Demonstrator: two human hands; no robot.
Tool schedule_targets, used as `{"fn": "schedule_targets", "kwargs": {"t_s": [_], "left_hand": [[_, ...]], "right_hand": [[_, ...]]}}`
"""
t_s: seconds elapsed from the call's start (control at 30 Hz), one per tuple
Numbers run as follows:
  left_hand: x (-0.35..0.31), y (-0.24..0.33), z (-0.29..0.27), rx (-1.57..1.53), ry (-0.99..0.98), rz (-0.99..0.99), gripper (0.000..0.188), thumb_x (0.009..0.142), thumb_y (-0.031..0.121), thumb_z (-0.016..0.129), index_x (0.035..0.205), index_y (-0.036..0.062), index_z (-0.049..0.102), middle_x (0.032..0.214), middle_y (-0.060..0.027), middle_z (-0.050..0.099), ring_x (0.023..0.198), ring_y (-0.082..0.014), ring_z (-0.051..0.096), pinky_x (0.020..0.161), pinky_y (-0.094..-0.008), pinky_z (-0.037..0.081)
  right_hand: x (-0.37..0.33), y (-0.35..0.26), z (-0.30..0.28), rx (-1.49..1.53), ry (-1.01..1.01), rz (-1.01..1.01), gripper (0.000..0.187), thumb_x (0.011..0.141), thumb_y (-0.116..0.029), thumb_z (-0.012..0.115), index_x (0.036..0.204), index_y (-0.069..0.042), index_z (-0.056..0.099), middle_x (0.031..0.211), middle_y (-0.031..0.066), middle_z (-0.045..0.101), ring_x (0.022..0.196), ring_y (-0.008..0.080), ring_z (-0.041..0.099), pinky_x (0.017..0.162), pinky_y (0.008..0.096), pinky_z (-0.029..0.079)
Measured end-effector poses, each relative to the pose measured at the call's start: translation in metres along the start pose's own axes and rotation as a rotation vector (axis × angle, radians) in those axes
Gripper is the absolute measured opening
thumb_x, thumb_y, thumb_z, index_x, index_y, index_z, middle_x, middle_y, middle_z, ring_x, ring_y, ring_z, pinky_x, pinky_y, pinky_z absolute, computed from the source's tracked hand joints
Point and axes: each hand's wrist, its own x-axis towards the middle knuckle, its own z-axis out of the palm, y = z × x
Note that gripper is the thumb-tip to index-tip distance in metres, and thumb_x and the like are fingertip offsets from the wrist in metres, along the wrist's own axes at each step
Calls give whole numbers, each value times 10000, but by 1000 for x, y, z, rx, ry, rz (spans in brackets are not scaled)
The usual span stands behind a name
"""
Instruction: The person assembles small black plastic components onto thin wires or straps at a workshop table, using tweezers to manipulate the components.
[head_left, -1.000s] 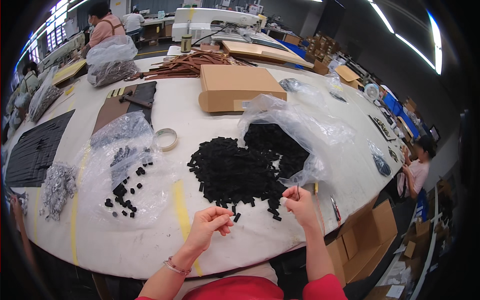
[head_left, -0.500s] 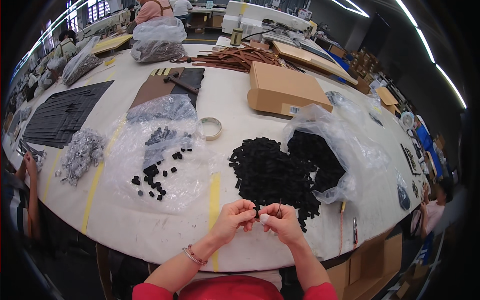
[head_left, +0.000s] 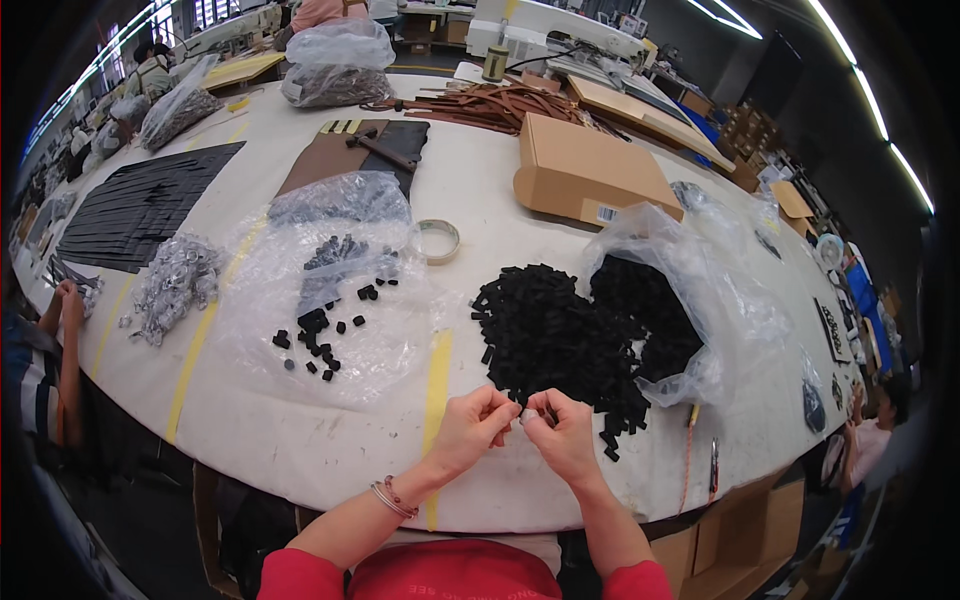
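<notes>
My left hand [head_left: 476, 426] and my right hand [head_left: 562, 432] meet at the fingertips over the table's near side, both closed in a pinch. A small black piece, seen between the fingers a moment earlier, is now largely hidden by the left fingertips. A white covering [head_left: 529, 415] wraps a digit of my right hand; what that hand pinches is too small to make out. Just beyond the hands lies a big heap of short black pieces [head_left: 545, 335]. More of them fill an opened clear plastic bag [head_left: 692, 345] to its right.
Left of the heap, a clear bag [head_left: 250, 340] carries small black parts. A tape roll [head_left: 438, 242], a cardboard box [head_left: 595, 172] and brown strips [head_left: 480, 105] lie farther back. Grey clips [head_left: 178, 285] sit at left. A pen-like tool [head_left: 714, 465] rests right. Other people work at both sides.
The fingertips have closed tighter together, covering the black piece. A thin dark tip rising from my right hand no longer shows plainly. The whole view has shifted slightly.
</notes>
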Motion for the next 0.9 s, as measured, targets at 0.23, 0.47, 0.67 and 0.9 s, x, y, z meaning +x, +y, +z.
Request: {"fn": "schedule_targets", "kwargs": {"t_s": [0.23, 0.47, 0.67, 0.9], "left_hand": [[1, -14, 2, 622, 163, 702, 114, 800, 52, 552, 698, 28, 510, 567, 5, 511, 465, -49, 466, 404, -194, 361], [2, -6, -4, -327, -146, -102, 111, 826, 147, 532, 754, 65, 512, 577, 8, 491, 431, -67, 440, 377, -181, 326], [6, -12, -8, -511, -252, -289, 144, 825, 196, 549, 777, 66, 509, 615, 3, 494, 433, -61, 454, 381, -168, 334], [5, -10, -5, -442, -267, -228, 109, 823, 149, 546, 821, 60, 483, 619, -2, 490, 434, -65, 452, 382, -173, 327]], "right_hand": [[-1, 5, 2, -2, 28, -2, 49, 665, -6, 541, 647, 14, 500, 503, -44, 390, 483, 14, 320, 425, 192, 255], [-5, 9, 4, -312, 124, -325, 98, 605, 0, 574, 685, -5, 519, 583, 77, 509, 460, 165, 503, 415, 270, 386], [-6, 20, 6, -503, 190, -588, 175, 564, 5, 609, 701, -44, 512, 600, 72, 493, 468, 219, 515, 396, 293, 396], [-8, 21, 7, -440, 218, -535, 153, 597, 8, 610, 709, -34, 515, 618, 100, 508, 462, 243, 512, 392, 312, 401]]}}
